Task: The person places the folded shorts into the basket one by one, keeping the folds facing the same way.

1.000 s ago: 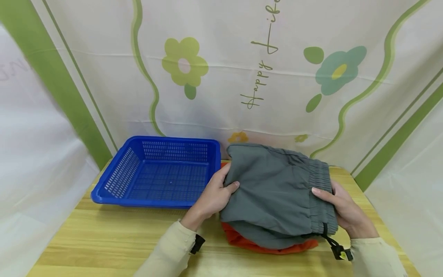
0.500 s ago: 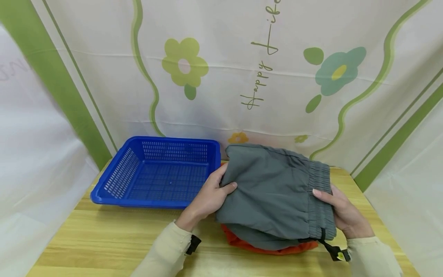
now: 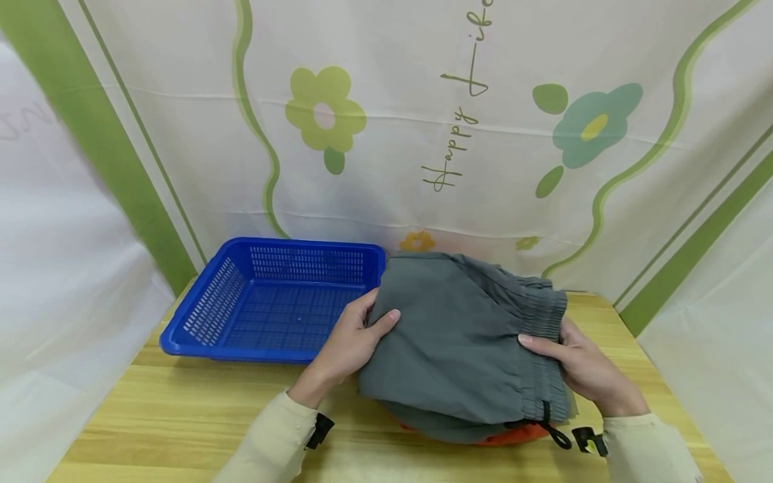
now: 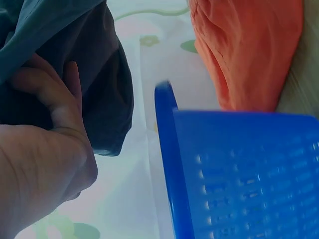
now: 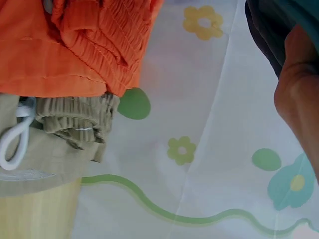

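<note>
A folded pair of grey shorts [image 3: 447, 335] with an elastic waistband spans both hands. My left hand [image 3: 344, 345] grips its left folded edge, thumb on top and fingers underneath. At the waistband, my right hand [image 3: 586, 365] pinches the cloth with the thumb above; its other fingers are mostly hidden. A black drawstring loop [image 3: 558, 437] dangles from the waistband's near end. Under the shorts, and apart from them in the wrist views, lies an orange garment [image 5: 99, 50] with a gathered waistband. Below that is a khaki garment [image 5: 60, 149] with a white cord loop.
A blue perforated plastic basket [image 3: 272, 352] stands on the wooden table [image 3: 163, 416], left of the clothes, its rim close to my left hand. Behind the table hangs a white curtain [image 3: 398, 134] printed with flowers.
Both hands have shifted left and slightly nearer with the grey shorts. The shorts now overlap the basket's right side more in the head view and cover more of the orange garment's left part.
</note>
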Action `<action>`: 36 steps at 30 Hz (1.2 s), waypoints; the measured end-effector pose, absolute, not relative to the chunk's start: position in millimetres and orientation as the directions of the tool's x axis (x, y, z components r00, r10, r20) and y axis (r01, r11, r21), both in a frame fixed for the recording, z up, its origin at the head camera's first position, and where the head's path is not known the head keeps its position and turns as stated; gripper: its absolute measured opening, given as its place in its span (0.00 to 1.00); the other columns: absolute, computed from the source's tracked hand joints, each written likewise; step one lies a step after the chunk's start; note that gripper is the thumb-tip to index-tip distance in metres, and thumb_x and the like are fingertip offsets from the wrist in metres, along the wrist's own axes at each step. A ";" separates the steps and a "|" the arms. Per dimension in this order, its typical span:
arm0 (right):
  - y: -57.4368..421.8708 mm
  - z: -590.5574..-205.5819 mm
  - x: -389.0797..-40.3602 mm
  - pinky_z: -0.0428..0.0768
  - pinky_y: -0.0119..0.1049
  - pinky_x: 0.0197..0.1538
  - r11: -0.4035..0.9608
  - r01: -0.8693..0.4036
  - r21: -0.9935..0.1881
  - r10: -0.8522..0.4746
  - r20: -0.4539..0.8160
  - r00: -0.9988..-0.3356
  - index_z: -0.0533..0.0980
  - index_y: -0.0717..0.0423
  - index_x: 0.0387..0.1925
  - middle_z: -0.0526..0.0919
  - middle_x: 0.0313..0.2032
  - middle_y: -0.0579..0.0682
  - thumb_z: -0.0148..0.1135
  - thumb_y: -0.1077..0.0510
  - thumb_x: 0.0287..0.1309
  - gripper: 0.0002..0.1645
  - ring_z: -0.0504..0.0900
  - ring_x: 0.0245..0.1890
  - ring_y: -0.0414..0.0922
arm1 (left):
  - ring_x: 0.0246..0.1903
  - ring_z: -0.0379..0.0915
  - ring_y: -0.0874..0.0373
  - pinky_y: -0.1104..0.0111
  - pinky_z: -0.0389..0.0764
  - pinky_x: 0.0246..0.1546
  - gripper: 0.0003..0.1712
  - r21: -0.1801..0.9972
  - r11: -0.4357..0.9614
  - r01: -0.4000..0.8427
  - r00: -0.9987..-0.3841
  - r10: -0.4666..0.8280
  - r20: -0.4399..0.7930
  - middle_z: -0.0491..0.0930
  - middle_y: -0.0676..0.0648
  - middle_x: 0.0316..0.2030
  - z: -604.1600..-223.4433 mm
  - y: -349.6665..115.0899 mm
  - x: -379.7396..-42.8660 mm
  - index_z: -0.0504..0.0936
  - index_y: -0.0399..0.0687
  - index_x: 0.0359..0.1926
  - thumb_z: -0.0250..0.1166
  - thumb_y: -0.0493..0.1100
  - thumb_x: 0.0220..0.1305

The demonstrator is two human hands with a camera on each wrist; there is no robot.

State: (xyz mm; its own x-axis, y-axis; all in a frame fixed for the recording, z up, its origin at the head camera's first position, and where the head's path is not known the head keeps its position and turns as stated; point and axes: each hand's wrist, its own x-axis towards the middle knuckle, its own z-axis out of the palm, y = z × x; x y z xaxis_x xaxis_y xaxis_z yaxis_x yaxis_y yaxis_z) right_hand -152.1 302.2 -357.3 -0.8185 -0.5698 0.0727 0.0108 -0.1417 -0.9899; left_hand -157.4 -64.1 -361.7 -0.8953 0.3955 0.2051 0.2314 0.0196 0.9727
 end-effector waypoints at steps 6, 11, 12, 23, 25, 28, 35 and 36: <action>290.7 -351.5 -153.1 0.80 0.50 0.58 0.005 -0.032 -0.999 -0.532 0.024 -0.846 0.48 0.55 0.79 0.67 0.70 0.55 0.46 0.66 0.78 0.35 0.77 0.62 0.54 | 0.54 0.79 0.44 0.57 0.81 0.53 0.29 0.974 0.045 0.222 -0.906 0.378 0.189 0.74 0.37 0.64 -362.2 -78.5 -159.2 0.62 0.47 0.77 0.54 0.39 0.79; 281.9 -348.5 -156.5 0.81 0.49 0.56 0.091 -0.076 -0.993 -0.518 0.018 -0.855 0.52 0.58 0.78 0.71 0.67 0.57 0.47 0.63 0.79 0.33 0.79 0.59 0.55 | 0.53 0.79 0.44 0.58 0.81 0.52 0.29 0.974 0.078 0.214 -0.914 0.367 0.172 0.74 0.37 0.64 -361.5 -90.4 -160.3 0.63 0.48 0.76 0.55 0.39 0.78; 280.2 -348.0 -157.2 0.82 0.49 0.56 0.107 -0.085 -0.991 -0.514 0.019 -0.858 0.52 0.57 0.78 0.71 0.67 0.57 0.48 0.62 0.79 0.32 0.80 0.59 0.55 | 0.52 0.80 0.45 0.58 0.81 0.52 0.29 0.974 0.082 0.213 -0.917 0.362 0.170 0.75 0.37 0.63 -361.1 -93.1 -160.2 0.64 0.48 0.76 0.55 0.39 0.78; 255.8 -341.6 -163.3 0.80 0.45 0.58 0.090 -0.176 -0.980 -0.515 0.105 -0.851 0.52 0.54 0.79 0.65 0.72 0.60 0.48 0.62 0.78 0.34 0.77 0.63 0.53 | 0.48 0.82 0.46 0.57 0.83 0.49 0.26 0.972 0.066 0.227 -0.926 0.325 0.194 0.77 0.35 0.59 -356.7 -118.3 -160.4 0.68 0.44 0.73 0.56 0.39 0.78; 250.9 -339.8 -163.6 0.80 0.44 0.58 0.095 -0.180 -0.979 -0.494 0.111 -0.862 0.52 0.52 0.79 0.65 0.72 0.60 0.50 0.61 0.78 0.34 0.77 0.63 0.52 | 0.49 0.81 0.46 0.57 0.83 0.49 0.26 0.970 0.072 0.230 -0.930 0.310 0.197 0.77 0.35 0.59 -355.7 -121.9 -160.3 0.69 0.44 0.73 0.56 0.40 0.78; 242.9 -337.4 -165.1 0.80 0.42 0.58 0.129 -0.192 -0.973 -0.453 0.115 -0.884 0.53 0.48 0.78 0.64 0.72 0.58 0.53 0.58 0.77 0.35 0.77 0.63 0.50 | 0.49 0.81 0.46 0.58 0.82 0.49 0.25 0.968 0.082 0.238 -0.936 0.288 0.205 0.78 0.35 0.58 -353.2 -127.9 -159.6 0.69 0.43 0.72 0.56 0.41 0.78; 222.7 -331.2 -172.5 0.80 0.45 0.58 0.082 -0.170 -0.982 -0.462 0.113 -0.880 0.53 0.48 0.78 0.65 0.71 0.58 0.55 0.58 0.76 0.36 0.77 0.62 0.53 | 0.46 0.82 0.53 0.57 0.83 0.49 0.25 0.970 0.088 0.228 -0.946 0.255 0.199 0.78 0.33 0.56 -345.4 -143.7 -159.7 0.69 0.41 0.72 0.56 0.40 0.78; 220.3 -330.4 -173.4 0.80 0.45 0.58 0.072 -0.160 -0.985 -0.468 0.108 -0.877 0.52 0.48 0.78 0.65 0.71 0.59 0.55 0.58 0.76 0.36 0.77 0.62 0.54 | 0.46 0.82 0.54 0.57 0.83 0.48 0.25 0.970 0.092 0.225 -0.948 0.252 0.196 0.78 0.33 0.56 -344.3 -145.9 -159.9 0.69 0.40 0.72 0.56 0.40 0.78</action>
State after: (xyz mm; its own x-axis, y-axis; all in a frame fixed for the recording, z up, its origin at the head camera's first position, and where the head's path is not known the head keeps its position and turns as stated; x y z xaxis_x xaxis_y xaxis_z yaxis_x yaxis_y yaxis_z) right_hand -173.4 220.3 -330.4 -0.8770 -0.4682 0.1080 -0.1596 0.0717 -0.9846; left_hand -159.9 -145.9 -344.3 -0.9478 0.2516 0.1959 0.2248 0.0916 0.9701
